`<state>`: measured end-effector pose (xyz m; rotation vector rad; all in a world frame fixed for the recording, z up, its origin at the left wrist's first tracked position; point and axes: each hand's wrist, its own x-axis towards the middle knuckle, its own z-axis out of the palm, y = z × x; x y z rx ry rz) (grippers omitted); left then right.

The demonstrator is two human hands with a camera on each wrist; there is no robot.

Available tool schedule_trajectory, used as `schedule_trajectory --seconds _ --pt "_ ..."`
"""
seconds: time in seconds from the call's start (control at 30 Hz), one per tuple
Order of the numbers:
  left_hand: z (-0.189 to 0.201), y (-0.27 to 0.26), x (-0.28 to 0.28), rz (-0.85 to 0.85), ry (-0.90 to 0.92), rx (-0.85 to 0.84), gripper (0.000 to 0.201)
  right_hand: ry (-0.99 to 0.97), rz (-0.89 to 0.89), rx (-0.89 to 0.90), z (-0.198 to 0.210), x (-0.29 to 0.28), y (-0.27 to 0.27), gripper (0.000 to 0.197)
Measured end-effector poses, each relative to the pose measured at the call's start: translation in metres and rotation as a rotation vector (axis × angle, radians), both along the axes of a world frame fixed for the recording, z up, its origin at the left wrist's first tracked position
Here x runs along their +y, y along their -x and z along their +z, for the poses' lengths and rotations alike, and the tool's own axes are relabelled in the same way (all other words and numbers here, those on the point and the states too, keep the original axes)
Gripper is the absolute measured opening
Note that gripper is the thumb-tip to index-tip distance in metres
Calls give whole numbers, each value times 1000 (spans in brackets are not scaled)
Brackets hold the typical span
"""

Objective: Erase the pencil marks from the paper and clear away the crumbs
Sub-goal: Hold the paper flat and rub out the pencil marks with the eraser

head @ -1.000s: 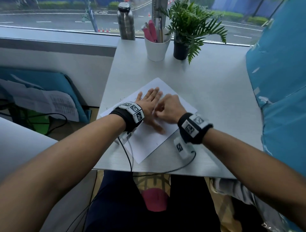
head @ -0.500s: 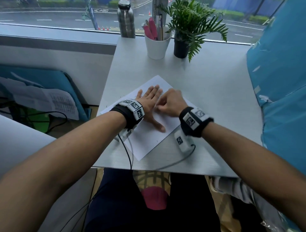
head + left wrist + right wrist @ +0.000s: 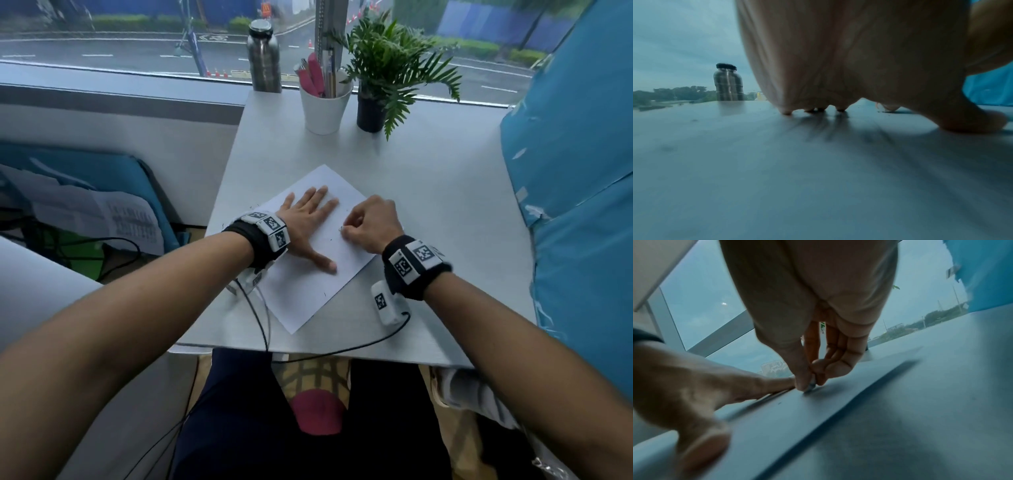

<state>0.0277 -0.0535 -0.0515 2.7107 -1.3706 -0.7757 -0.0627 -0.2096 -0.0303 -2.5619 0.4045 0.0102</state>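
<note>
A white sheet of paper (image 3: 301,294) lies at an angle on the grey table (image 3: 445,192). My left hand (image 3: 310,219) presses flat on the sheet with its fingers spread; its thumb (image 3: 701,446) shows large in the right wrist view. My right hand (image 3: 371,222) is curled beside it and pinches a small eraser (image 3: 811,386) between thumb and fingertips, its tip on the paper (image 3: 838,410). Small dark crumbs (image 3: 337,229) dot the sheet near the right hand, and more crumbs (image 3: 888,113) show by the left fingertips (image 3: 786,112).
At the table's far edge stand a steel bottle (image 3: 263,58), a white cup (image 3: 325,106) of pens and a potted plant (image 3: 387,75). A blue covered surface (image 3: 575,171) borders the table on the right. Cables (image 3: 260,325) run off the front edge.
My right hand has slid to the right across the paper, away from the left hand's fingers. The left hand stays pressed flat on the sheet.
</note>
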Motion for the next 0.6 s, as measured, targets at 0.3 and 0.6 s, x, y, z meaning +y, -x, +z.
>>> schedule_trajectory --seconds 0.3,0.6 --pt "2 4 40 -41 -31 24 148 -19 40 -47 7 -6 -29 7" --pt "-2 7 38 -24 -67 6 158 -5 246 -18 0 36 1 9"
